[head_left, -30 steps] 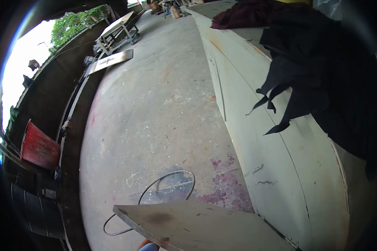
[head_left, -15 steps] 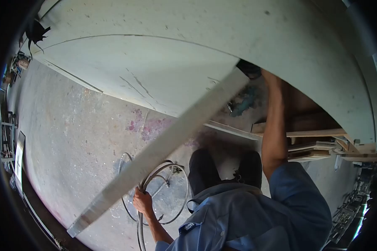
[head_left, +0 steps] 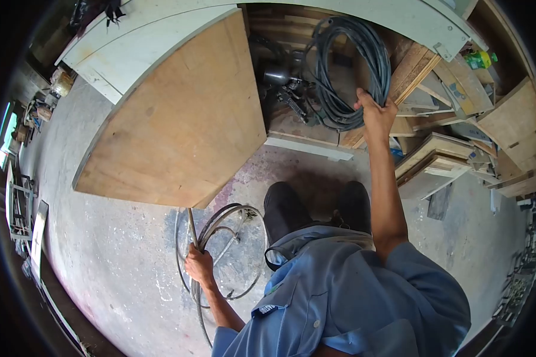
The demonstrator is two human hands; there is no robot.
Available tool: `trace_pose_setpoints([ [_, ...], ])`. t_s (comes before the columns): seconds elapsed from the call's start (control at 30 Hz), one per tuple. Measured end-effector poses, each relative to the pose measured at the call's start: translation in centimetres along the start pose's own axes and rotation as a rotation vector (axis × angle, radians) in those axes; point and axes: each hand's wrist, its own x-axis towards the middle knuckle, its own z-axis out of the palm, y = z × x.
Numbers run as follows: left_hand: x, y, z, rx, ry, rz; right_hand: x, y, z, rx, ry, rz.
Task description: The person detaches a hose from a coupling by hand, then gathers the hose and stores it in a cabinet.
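Note:
My right hand (head_left: 377, 116) is closed around the lower right side of a coiled dark hose (head_left: 380, 65). This coil is at the opening of a cabinet, above its bottom board. Lower left, my left hand (head_left: 199, 266) grips a looped grey hose (head_left: 263, 235). Its loops hang over the floor, and one length runs down past my forearm. A wooden cabinet door (head_left: 178, 113) stands swung out, its bare inner face towards me. Left of the dark coil, inside the cabinet, lies what looks like a spray gun (head_left: 292, 102) with a metal cup (head_left: 277, 77).
A pale cabinet top (head_left: 339, 9) spans the upper edge. Stacked wooden boards (head_left: 435, 157) lie to the right, with a green bottle (head_left: 480, 59) above them. The concrete floor (head_left: 119, 250) is paint-stained. Metal racks (head_left: 21, 202) stand far left.
The view has shifted, and the door now shows its broad inner face instead of its edge. My right hand, previously hidden behind the cabinet top, is visible on the dark hose coil. My left hand keeps its grip.

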Motion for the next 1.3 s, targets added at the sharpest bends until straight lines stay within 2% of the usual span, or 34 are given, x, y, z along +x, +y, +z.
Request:
trace_pose_setpoints([
  [0.13, -0.9, -0.4, 0.4, -0.012, 0.017, 0.002, -1.0, 0.7, -2.5, -0.002, 0.103, -0.03],
  [0.23, -0.9, 0.3, 0.2, -0.008, 0.017, -0.005, -1.4, 1.1, -3.1, -0.049, 0.077, -0.117],
  [0.33, -0.4, 0.3, -0.2, 0.004, -0.08, -0.029, -1.2, 1.6, -3.0, -0.009, 0.08, -0.113],
  [0.57, -0.4, 0.9, -0.2, 0.011, -0.054, -0.016, -0.9, 2.3, -3.1, 0.038, 0.062, -0.038],
  [0.77, -0.4, 1.0, -0.1, -0.015, -0.061, -0.032, -1.1, 2.5, -3.2, 0.048, 0.074, -0.059],
  [0.83, -0.6, 0.8, -0.1, -0.017, -0.057, -0.022, -0.9, 2.9, -3.3, -0.075, 0.068, -0.163],
  [1.0, -0.3, 1.0, -0.3, -0.026, -0.102, -0.032, -0.7, 2.3, -2.7, -0.02, 0.1, -0.188],
  [1.13, 0.0, 1.4, -0.4, 0.04, -0.134, -0.035, 0.0, 2.5, -2.0, -0.031, 0.15, -0.293],
  [1.2, 0.1, 1.7, -0.4, 0.042, -0.129, -0.033, 0.6, 2.6, -1.7, -0.089, 0.153, -0.438],
  [1.3, 0.6, 2.1, -0.4, 0.045, -0.198, -0.063, 1.8, 3.1, -0.6, -0.104, 0.152, -0.491],
])
